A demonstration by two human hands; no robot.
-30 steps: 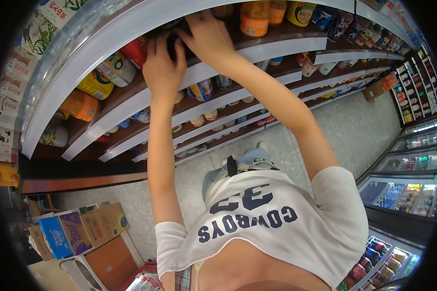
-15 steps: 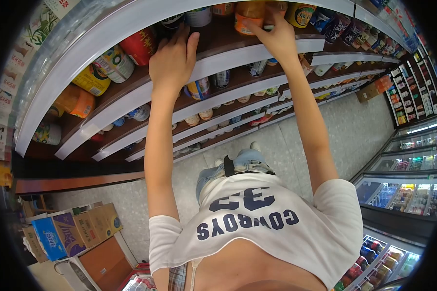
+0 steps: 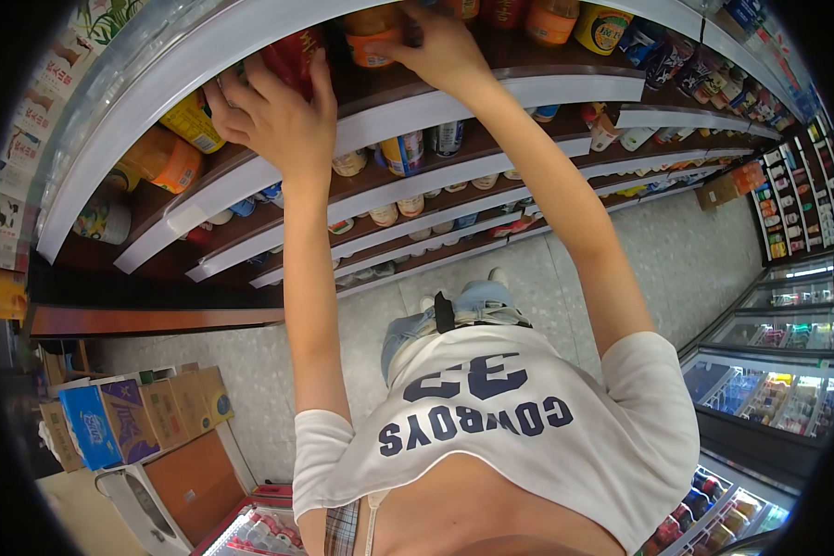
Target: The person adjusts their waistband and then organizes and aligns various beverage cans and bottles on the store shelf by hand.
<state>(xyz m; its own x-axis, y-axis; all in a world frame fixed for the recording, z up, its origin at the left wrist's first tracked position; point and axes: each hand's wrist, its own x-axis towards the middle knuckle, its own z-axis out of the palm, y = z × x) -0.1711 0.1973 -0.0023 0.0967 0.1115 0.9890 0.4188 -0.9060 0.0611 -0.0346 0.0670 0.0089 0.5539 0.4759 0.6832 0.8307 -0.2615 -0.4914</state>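
Both of my hands reach to the brown top shelf (image 3: 528, 61) of a store rack. My left hand (image 3: 283, 116) lies with spread fingers against a red can (image 3: 292, 60); whether it grips the can is unclear. Around an orange jar (image 3: 371, 37), the thumb of my right hand (image 3: 443, 46) touches the front, while its other fingers go behind and are partly hidden. A yellow can (image 3: 193, 122) and another orange jar (image 3: 162, 159) stand left of my left hand. Right of my right hand are a further orange jar (image 3: 552, 20) and a yellow can (image 3: 604, 28).
Lower shelves (image 3: 454, 176) carry cans and cups below my forearms. The tiled floor (image 3: 649, 232) runs toward a far rack (image 3: 797, 185). Glass-door coolers (image 3: 760, 389) stand at the right. Cardboard boxes (image 3: 181, 408) and a blue pack (image 3: 88, 426) sit at lower left.
My right hand has moved left from the right-hand jars to an orange jar now farther left. My left hand has shifted left to the red can, its fingers spreading.
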